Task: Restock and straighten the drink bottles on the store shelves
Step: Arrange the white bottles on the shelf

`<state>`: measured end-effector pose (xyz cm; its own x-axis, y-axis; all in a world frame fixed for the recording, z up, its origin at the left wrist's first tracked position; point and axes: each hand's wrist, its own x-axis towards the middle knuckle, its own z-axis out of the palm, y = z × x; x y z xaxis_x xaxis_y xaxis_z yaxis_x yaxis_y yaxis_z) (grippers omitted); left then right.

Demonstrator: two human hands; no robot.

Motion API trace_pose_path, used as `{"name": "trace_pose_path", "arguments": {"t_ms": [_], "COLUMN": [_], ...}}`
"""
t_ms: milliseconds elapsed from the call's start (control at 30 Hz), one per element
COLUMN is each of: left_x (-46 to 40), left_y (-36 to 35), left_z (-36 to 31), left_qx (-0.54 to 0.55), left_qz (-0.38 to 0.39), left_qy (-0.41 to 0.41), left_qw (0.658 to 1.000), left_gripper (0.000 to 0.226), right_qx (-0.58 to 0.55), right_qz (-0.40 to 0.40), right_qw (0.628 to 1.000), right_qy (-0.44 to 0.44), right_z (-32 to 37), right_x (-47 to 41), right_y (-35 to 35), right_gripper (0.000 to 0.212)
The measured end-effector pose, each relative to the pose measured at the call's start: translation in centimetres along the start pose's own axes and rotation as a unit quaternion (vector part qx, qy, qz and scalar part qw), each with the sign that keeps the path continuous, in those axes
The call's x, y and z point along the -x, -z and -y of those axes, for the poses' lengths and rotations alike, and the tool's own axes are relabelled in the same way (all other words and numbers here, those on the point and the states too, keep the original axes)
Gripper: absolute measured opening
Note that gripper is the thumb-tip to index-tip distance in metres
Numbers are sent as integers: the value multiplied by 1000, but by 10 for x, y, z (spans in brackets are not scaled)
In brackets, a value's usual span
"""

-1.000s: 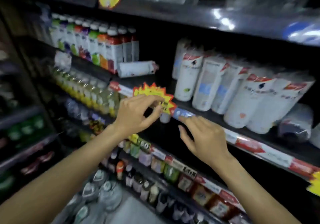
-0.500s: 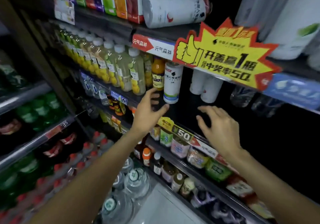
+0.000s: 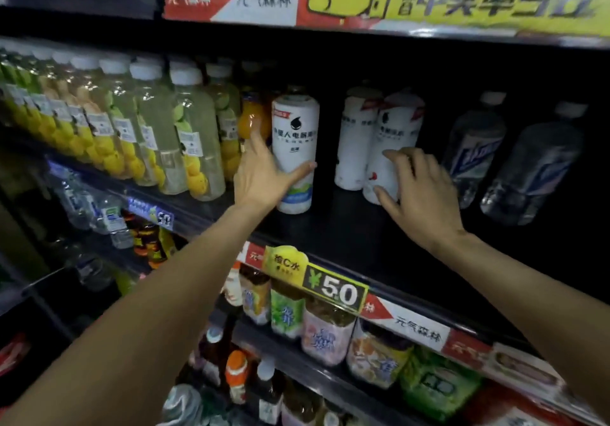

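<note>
A white drink bottle (image 3: 294, 135) with dark print stands on the dark middle shelf (image 3: 346, 231). My left hand (image 3: 264, 178) grips its lower half, thumb across the front and fingers round the left side. To the right stand two more white bottles, one further back (image 3: 353, 141) and one nearer (image 3: 397, 128). My right hand (image 3: 422, 198) lies against the nearer one with fingers spread, the thumb by its base. Whether that hand holds it is unclear.
A row of pale lemon drink bottles (image 3: 194, 141) and an orange bottle (image 3: 251, 118) stand left of my left hand. Clear water bottles (image 3: 472, 151) stand at the right. A yellow ¥50 price tag (image 3: 335, 290) hangs on the shelf edge above small bottles (image 3: 325, 333).
The view has dropped from the upper shelf and closed in on the middle shelf. Both hands reached in; my left hand took hold of the white bottle and my right reached the pair.
</note>
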<state>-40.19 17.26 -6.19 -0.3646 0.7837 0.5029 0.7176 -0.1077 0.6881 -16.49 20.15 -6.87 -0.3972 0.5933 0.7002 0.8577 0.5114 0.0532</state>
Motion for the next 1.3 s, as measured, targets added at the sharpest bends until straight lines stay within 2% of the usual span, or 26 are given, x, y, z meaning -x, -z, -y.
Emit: {"name": "trace_pose_path", "arguments": {"t_ms": [67, 133, 167, 267, 333, 433, 567, 767, 933, 1000, 1100, 1167, 1300], "left_x": [1, 4, 4, 3, 6, 10, 8, 22, 63, 83, 106, 110, 103], "left_y": [-14, -27, -29, -33, -30, -25, -22, 6, 44, 71, 118, 154, 217], "left_z": [-1, 2, 5, 13, 15, 16, 11, 2, -19, -37, -71, -98, -157], "left_qx": [-16, -26, -25, 8, 31, 43, 49, 106, 157, 156, 141, 122, 142], "left_qz": [-20, -43, -51, -37, -22, -2, 16, 60, 23, 9, -7, -4, 32], "left_qy": [-1, -8, -10, -29, -44, -33, -4, 4, 42, 56, 36, 11, 18], "left_qw": [1000, 999, 998, 999, 998, 999, 999, 993, 987, 986, 989, 992, 989], "left_gripper": [111, 101, 96, 88, 85, 85, 88, 90, 88, 88, 93, 91, 73], "right_qx": [-77, -182, -217, -282, -324, -302, -310, -354, -348, -346, -382, -427, -493], "right_qz": [-14, -39, -41, -19, -9, -5, -28, 16, 45, 80, 136, 165, 193], "right_qw": [990, 954, 938, 915, 897, 905, 919, 925, 930, 928, 906, 878, 830], "right_qy": [-114, -237, -268, -288, -300, -298, -243, -139, -111, -115, -124, -141, -174], "right_z": [-4, -7, -7, -11, -15, -14, 4, 40, 66, 74, 85, 91, 100], "right_x": [-9, -18, -24, -38, -48, -53, -32, 23, 41, 42, 42, 33, 12], "right_y": [-5, -13, -20, -40, -49, -51, -24, 35, 97, 127, 174, 212, 283], "right_gripper": [58, 74, 84, 106, 110, 95, 82, 85, 83, 85, 91, 92, 84]}}
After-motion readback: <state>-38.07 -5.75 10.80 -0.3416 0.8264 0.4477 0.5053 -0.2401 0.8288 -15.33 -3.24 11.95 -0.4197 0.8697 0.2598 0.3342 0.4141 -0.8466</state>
